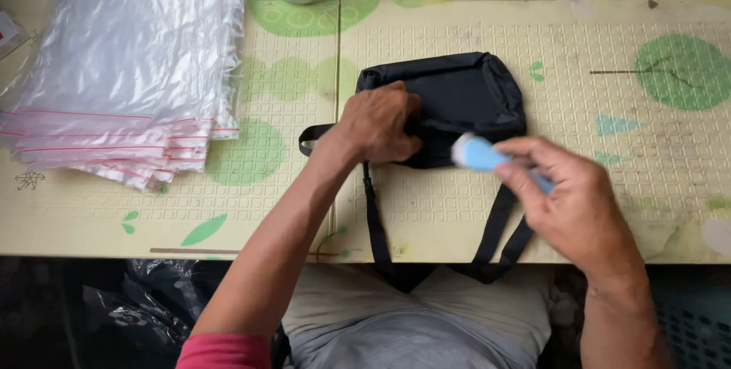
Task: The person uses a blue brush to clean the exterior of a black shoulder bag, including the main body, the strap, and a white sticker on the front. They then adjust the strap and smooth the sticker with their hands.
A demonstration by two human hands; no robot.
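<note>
Black pouch (pixel 457 99) under left hand (pixel 378 121) fingers, blue tool (pixel 480 154) in right hand (pixel 567 194)

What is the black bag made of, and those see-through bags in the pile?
The black bag looks like woven cloth, maybe nylon: matte, soft folds, with flat webbing straps. The left hand presses on it. The see-through bags look like thin plastic film: glossy, crinkled, with red strips along the edges. The light blue thing in the right hand is blurred; probably plastic.
</note>
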